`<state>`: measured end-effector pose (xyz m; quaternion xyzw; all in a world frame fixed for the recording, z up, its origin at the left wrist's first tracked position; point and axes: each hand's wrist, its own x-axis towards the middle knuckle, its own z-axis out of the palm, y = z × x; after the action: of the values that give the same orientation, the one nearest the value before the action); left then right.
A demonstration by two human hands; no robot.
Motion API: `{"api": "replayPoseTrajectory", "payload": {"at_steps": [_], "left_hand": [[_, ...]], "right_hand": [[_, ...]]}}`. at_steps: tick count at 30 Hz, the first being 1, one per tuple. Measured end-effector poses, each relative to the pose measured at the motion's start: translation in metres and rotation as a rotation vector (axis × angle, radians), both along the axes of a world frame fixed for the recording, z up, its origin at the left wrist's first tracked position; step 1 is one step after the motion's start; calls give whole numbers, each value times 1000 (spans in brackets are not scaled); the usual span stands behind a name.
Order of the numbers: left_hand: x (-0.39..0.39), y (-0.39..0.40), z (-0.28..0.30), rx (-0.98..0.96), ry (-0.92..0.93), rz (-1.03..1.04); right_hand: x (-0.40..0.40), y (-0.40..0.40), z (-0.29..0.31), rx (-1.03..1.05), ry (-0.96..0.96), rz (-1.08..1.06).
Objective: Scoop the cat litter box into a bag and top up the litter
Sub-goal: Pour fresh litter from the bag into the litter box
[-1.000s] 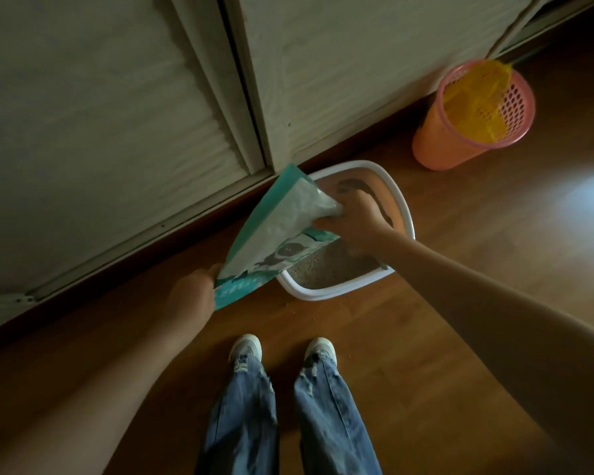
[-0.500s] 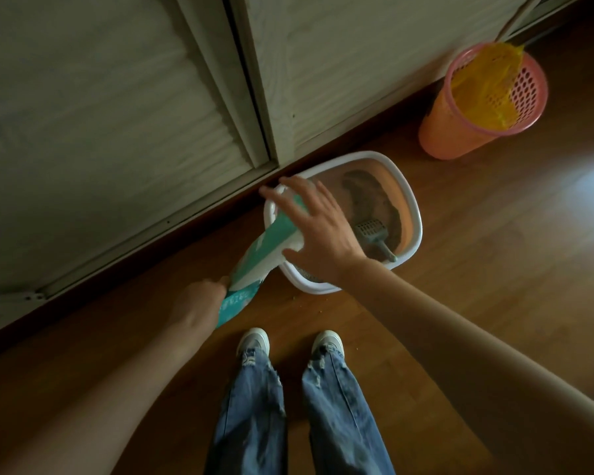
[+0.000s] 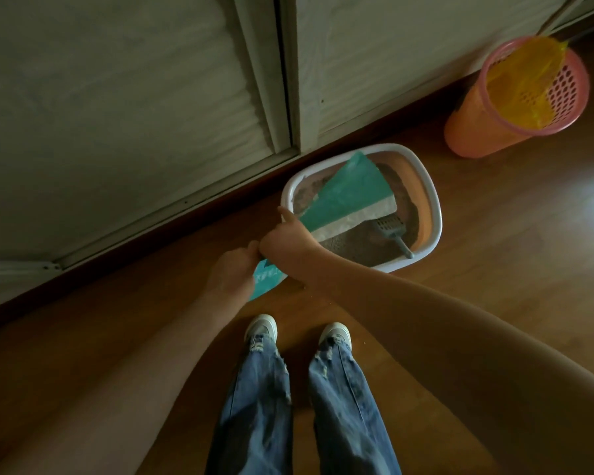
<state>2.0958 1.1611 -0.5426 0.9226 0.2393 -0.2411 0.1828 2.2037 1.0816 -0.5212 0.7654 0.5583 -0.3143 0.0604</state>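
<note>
The teal-and-white plastic litter bag (image 3: 352, 197) lies tipped over the white oval litter box (image 3: 432, 214), its mouth beyond the fingers. Right hand (image 3: 288, 236) pinches its near edge, forefinger extended; left hand (image 3: 232, 275) grips the bottom corner. Lift that corner higher, and pour clear of the grey scoop (image 3: 391, 229).
</note>
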Motion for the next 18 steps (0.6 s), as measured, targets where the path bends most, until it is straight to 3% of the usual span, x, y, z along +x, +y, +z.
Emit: {"api": "replayPoseTrajectory", "payload": {"at_steps": [5,10,12,18], "left_hand": [[-26,9,-8,-66,-40,120],[-56,14,-21,-56,150,372],[-54,14,-22,11,186,324],[-40,17,-7,193,255,206]], "right_hand": [[-3,-7,-7,72,-136,77],[-2,-15,-22,231,-143,-4],[2,-20,-31,306,-138,-19],[21,-33,-37,192,-145,-131]]}}
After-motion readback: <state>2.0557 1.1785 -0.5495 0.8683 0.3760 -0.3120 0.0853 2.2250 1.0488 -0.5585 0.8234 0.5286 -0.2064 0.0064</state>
